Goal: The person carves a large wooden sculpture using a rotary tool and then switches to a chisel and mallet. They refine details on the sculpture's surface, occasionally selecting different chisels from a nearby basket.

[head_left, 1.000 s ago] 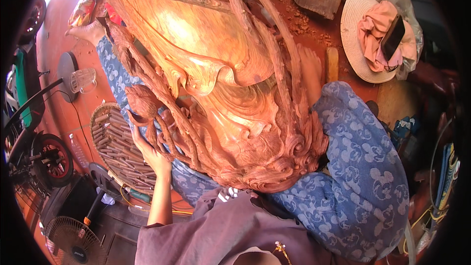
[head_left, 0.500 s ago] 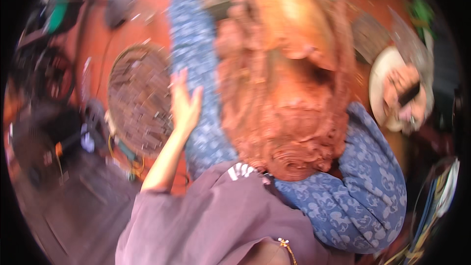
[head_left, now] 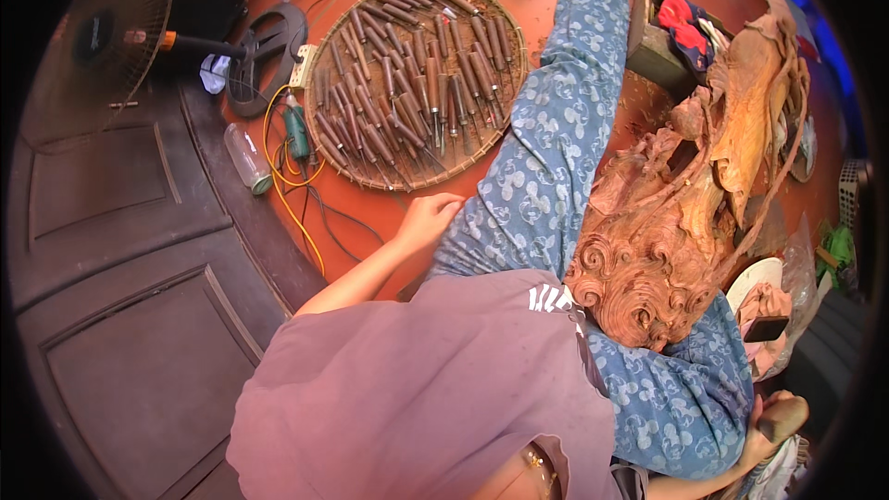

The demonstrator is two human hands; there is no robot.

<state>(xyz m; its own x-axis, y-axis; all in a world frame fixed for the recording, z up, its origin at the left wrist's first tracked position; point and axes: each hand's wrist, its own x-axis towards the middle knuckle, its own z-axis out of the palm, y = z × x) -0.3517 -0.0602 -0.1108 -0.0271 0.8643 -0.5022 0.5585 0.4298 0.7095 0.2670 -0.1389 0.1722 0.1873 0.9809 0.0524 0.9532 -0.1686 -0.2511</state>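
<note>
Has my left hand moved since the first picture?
Yes. Against the round tray, the left hand has drawn back toward the shirt, away from the carving.

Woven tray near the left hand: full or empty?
Nearly full: wooden-handled tools cover most of the woven tray, though some bare weave shows toward its lower-right edge in the head view.

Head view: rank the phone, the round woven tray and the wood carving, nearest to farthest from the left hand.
From the left hand:
1. Round woven tray: just beyond the hand, its lower rim close by.
2. Wood carving: to the right, across the left leg.
3. Phone: farthest right, past the carving, on pink cloth.
</note>
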